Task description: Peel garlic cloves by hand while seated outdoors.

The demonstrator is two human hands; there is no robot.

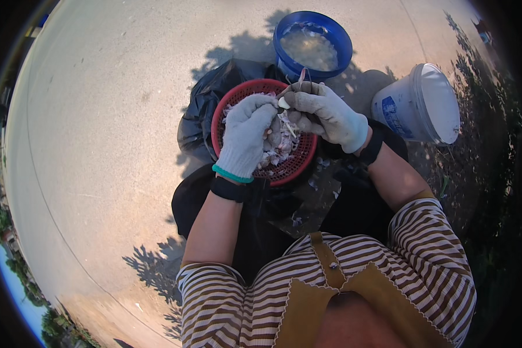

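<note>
A pale peeled garlic clove (283, 103) is pinched where the fingertips of both hands meet. My left hand (249, 130), in a white knit work glove with a green cuff, reaches it from the left. From the right comes my right hand (326, 108), in a matching glove with dirt-greyed fingers. A pinkish piece of garlic skin (302, 75) and a thin dark item stick up by the right fingers; I cannot tell what that item is. Below both hands is a red plastic colander (303, 158) holding garlic skins (280, 150), partly hidden by the gloves.
Beyond the colander stands a blue bucket (282, 56) with peeled garlic cloves in cloudy water. A white plastic bucket (393, 106) bearing writing is at the right. Left of the colander lies a black plastic bag (198, 117). Concrete ground (113, 130) stretches leftward; scattered skins (324, 163) lie near my legs.
</note>
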